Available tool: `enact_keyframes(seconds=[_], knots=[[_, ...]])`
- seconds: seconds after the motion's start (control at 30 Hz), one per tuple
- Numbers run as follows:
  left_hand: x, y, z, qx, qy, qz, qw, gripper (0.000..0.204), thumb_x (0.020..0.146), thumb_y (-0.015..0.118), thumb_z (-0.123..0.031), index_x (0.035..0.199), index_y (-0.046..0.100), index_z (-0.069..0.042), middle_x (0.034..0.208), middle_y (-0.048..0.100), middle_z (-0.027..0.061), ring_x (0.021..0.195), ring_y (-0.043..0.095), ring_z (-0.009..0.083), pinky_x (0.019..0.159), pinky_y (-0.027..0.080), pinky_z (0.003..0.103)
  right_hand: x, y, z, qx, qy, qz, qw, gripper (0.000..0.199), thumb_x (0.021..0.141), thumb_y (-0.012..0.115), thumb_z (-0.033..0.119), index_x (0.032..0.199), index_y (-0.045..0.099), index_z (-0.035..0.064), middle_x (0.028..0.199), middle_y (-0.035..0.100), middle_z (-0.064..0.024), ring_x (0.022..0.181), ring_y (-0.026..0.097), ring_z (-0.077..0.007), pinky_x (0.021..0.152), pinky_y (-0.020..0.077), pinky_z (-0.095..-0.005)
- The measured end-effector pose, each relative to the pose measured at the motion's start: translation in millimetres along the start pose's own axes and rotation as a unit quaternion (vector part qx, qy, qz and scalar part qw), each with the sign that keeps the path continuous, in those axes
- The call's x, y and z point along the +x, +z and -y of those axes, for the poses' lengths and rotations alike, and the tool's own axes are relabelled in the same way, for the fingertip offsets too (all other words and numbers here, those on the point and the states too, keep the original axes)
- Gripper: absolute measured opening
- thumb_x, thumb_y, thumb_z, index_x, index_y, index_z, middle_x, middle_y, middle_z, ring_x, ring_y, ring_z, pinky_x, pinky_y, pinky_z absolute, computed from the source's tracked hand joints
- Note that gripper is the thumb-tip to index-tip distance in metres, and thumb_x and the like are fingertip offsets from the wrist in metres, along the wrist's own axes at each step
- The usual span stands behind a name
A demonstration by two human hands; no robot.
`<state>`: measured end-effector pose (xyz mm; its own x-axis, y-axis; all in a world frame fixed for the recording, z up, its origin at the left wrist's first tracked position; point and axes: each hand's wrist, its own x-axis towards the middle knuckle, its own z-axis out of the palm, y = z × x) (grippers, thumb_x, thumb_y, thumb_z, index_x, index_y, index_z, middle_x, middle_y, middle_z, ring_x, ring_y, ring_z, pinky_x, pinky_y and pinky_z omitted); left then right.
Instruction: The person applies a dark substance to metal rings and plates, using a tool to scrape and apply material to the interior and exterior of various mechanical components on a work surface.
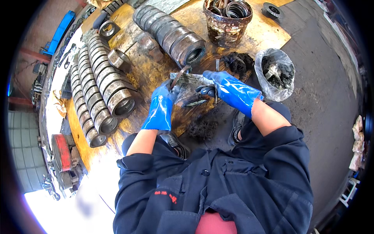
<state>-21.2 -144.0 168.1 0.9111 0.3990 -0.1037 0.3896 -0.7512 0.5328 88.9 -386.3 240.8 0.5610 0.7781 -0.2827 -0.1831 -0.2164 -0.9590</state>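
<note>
Both my hands wear shiny blue gloves and meet above the oily wooden board. My left hand (pixel 163 99) is closed on a thin metal ring (pixel 180 77), which stands tilted on edge. From the other side, my right hand (pixel 228 85) grips a flat, silvery tool (pixel 194 78) that looks like a brush and reaches toward the ring. An upright thin metal rod (pixel 216 66) shows beside my right hand; whether it joins the tool I cannot tell. Beneath the hands lies a greyish metal part with a dark rounded opening (pixel 194 102), partly hidden.
Rows of stacked metal rings (pixel 111 84) lie to the left, and a thicker row (pixel 167 33) lies ahead. A grimy bucket (pixel 226 29) holds more rings. Dark greasy clumps (pixel 237 64) sit near a clear plastic bag (pixel 274 74) with dark waste. A loose ring (pixel 119 59) rests on the board.
</note>
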Motion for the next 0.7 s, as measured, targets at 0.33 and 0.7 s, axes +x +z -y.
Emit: enact_keyframes(seconds=[0.33,0.7], knots=[[18.6,-29.9,26.3,-0.522,-0.097,-0.007,0.848,0.027,0.095,0.064,-0.02,0.111,0.06,0.002,0.094,0.069,0.0063,0.083,0.063,0.0137,0.078,0.049,0.03,17.5,-13.8,-27.7,-0.133,0.03,-0.053,0.989,0.022,0.097,0.056,0.021,0.103,0.065,0.0022,0.089,0.069,-0.0086,0.079,0.066,-0.0151,0.063,0.0505,-0.0312],[14.6,-49.1,42.4,-0.431,-0.044,0.082,0.898,0.021,0.093,0.057,-0.005,0.111,0.063,0.001,0.095,0.069,0.005,0.078,0.062,0.0111,0.072,0.049,0.025,3.6,15.7,27.9,-0.604,-0.301,0.064,0.735,0.067,0.067,0.072,0.007,0.13,0.052,0.0156,0.109,0.063,-0.0113,0.079,0.066,-0.0347,0.06,0.0537,-0.0434]])
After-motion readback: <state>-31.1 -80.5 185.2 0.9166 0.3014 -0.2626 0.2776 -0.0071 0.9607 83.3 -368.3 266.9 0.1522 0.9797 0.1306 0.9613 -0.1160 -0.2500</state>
